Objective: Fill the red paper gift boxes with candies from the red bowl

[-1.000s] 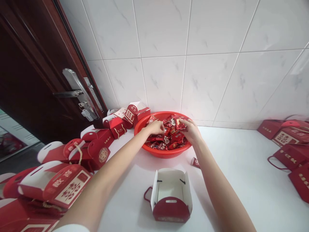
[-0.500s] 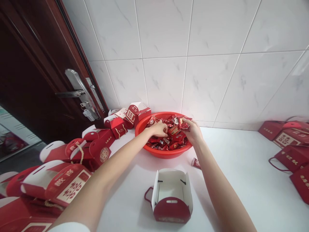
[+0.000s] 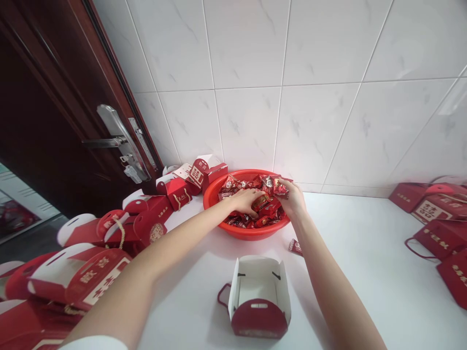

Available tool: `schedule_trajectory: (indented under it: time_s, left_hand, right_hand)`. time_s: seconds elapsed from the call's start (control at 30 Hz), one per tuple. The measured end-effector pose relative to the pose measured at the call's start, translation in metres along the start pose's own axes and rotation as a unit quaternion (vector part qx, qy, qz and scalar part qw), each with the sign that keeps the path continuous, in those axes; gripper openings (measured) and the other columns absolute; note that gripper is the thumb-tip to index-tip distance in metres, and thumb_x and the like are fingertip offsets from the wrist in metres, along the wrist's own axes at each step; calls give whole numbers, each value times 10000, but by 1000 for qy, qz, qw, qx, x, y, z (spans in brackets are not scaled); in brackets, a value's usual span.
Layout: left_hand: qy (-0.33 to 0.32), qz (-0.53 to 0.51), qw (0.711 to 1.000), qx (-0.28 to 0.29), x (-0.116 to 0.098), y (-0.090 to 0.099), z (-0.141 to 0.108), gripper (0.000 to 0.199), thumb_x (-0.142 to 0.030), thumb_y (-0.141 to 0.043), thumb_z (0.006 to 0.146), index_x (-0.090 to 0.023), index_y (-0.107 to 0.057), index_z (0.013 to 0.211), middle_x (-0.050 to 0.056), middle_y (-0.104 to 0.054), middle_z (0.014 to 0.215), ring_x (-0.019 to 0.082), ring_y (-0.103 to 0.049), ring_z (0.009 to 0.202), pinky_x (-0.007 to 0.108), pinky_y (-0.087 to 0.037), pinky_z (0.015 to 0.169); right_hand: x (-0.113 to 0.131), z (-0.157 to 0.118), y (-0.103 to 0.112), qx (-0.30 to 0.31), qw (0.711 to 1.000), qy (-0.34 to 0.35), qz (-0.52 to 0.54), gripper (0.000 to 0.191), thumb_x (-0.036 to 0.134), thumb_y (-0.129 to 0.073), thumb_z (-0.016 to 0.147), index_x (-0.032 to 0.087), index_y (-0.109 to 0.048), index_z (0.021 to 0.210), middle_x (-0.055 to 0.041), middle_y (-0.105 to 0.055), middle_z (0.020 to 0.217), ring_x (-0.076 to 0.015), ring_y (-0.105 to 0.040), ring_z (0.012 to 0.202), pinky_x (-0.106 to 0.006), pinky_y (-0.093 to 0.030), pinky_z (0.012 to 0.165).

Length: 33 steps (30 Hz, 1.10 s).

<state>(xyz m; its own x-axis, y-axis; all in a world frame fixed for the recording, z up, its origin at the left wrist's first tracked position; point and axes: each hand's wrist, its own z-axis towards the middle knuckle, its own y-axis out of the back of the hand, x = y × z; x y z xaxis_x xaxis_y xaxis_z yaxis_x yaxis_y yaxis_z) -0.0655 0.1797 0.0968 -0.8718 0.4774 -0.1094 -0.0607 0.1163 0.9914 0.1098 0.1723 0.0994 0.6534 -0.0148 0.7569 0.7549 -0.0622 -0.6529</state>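
Taking the red, oval plastic basket (image 3: 251,234) as the centre of the clock, the left hand (image 3: 245,200) comes in from 8 o'clock, its fingers loose and spread over the small, shiny red wrapped sweets (image 3: 268,211) inside. It touches the heap, but no sweet shows firmly gripped. The spread probably lets the fingers feel among the packets.

The right hand (image 3: 295,200), at the basket's 3 o'clock rim, grasps a small bunch of red wrapped packets (image 3: 280,187) between thumb and fingers. Its palm seems turned inward so several can stay gathered together.

At 6 o'clock, nearer the person and apart from the basket, stands 1 open, dark-red card box (image 3: 259,318) with a white inside and a dark-red cord handle (image 3: 218,294) at its 9 o'clock side. Its mouth faces up between the forearms, presumably for easy reach by either hand.

1 small red-and-white packet (image 3: 295,247) lies at 4 o'clock on the smooth white table (image 3: 357,243). Red-and-white card boxes (image 3: 126,231) crowd 8 to 10 o'clock, and more dark-red card boxes (image 3: 434,238) sit at 3 to 4 o'clock, perhaps kept aside to leave working room.
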Motion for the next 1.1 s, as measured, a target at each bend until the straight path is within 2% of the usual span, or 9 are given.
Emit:
schedule_trajectory:
  time_s: [0.13, 0.23, 0.33, 0.47, 0.57, 0.7, 0.9, 1.0, 1.1]
  left_hand:
    - [28, -78, 994, -69, 1, 2, 2, 648, -248, -610, 803, -190, -481, 1436, 83, -722, 1163, 286, -671, 1074, 358, -482, 955]
    - [49, -183, 966, -175, 7, 4, 4, 452, -157, -457, 833, -175, -613, 1257, 36, -754, 976, 223, -703, 922, 323, -515, 890]
    - [70, -221, 949, -216, 10, 6, 5, 397, -107, -405, 814, -171, -689, 1083, 14, -746, 832, 188, -696, 787, 297, -530, 824]
    - [75, -154, 970, -175, 10, 9, 5, 311, -119, -431, 813, -200, -729, 847, 14, -756, 847, 195, -693, 854, 286, -499, 844]
    - [87, -93, 984, -123, 7, 11, 4, 298, -255, -457, 869, -204, -671, 667, 39, -704, 708, 227, -672, 751, 304, -464, 712]
    - [108, -49, 991, -66, 2, 13, -1, 304, -373, -568, 827, -213, -600, 570, 37, -618, 596, 220, -615, 629, 294, -372, 571]
    - [93, -18, 994, -51, 3, 17, 2, 124, -273, -604, 784, -209, -701, 742, 42, -724, 797, 217, -669, 765, 273, -429, 627]
    - [50, -18, 996, -72, 2, 18, 14, 199, -236, -609, 788, -225, -722, 950, 38, -747, 988, 226, -689, 916, 263, -475, 714]
    - [20, -23, 997, -74, -4, 17, 32, 179, -229, -611, 796, -220, -701, 950, 46, -737, 998, 239, -691, 925, 270, -495, 735]
  right_hand:
    - [0, 0, 0, -10, 1000, 11, 13, 188, 188, -771, 539, 186, -642, 675, 38, -679, 640, -131, -618, 579, -231, -494, 503]
    - [1, 0, -1, -31, 999, 24, 28, 139, 171, -735, 568, 179, -633, 663, 41, -664, 616, -122, -611, 570, -224, -493, 501]
    - [3, 0, -3, -63, 996, 41, 47, 135, 159, -718, 581, 182, -611, 659, 51, -646, 598, -117, -606, 565, -216, -484, 493]
    - [4, -1, -4, -92, 993, 50, 58, 161, 147, -705, 584, 192, -571, 660, 59, -627, 588, -115, -603, 549, -215, -477, 484]
    - [3, 0, -3, -85, 994, 45, 57, 170, 144, -703, 595, 194, -554, 657, 56, -628, 589, -117, -605, 545, -219, -486, 485]
    - [1, 2, -1, -65, 996, 50, 40, 209, 171, -735, 616, 204, -535, 664, 59, -633, 597, -123, -607, 540, -227, -493, 478]
    - [-1, 3, 0, -62, 996, 55, 36, 183, 177, -742, 624, 205, -570, 679, 59, -655, 619, -122, -620, 554, -224, -504, 486]
    - [-1, 3, 0, -52, 997, 51, 28, 193, 178, -763, 604, 200, -583, 670, 53, -665, 617, -117, -620, 548, -214, -502, 481]
    - [0, 2, 1, -40, 997, 49, 31, 203, 169, -779, 585, 197, -600, 677, 45, -682, 621, -122, -635, 560, -213, -522, 496]
